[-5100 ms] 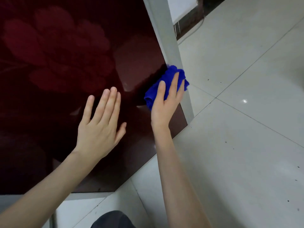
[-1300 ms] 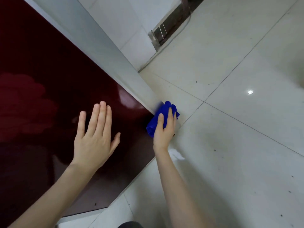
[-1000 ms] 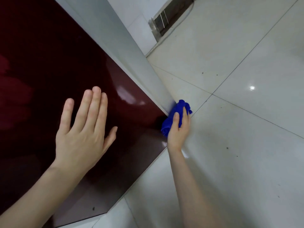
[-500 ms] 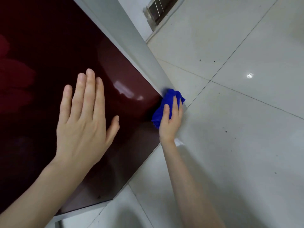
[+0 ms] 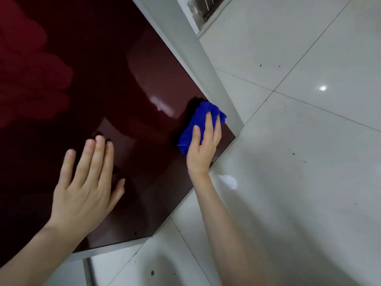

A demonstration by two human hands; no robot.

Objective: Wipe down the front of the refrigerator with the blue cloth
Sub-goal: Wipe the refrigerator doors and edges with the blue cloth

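Note:
The refrigerator front (image 5: 107, 75) is a glossy dark red door with a faint flower pattern, filling the left of the head view. A bunched blue cloth (image 5: 196, 120) lies against the door near its lower right corner. My right hand (image 5: 203, 149) presses the cloth onto the door with straight fingers laid over it; the thumb is hidden. My left hand (image 5: 86, 186) rests flat on the door lower down, fingers straight and together, holding nothing.
The refrigerator's grey side panel (image 5: 198, 58) runs along the door's right edge down to the floor. Pale glossy floor tiles (image 5: 299, 182) with dark specks spread to the right. A metal grille (image 5: 204, 5) sits at the wall base, top centre.
My right hand has slid the cloth from the door's lower right corner edge a little inward onto the red surface. My left hand stays flat on the door.

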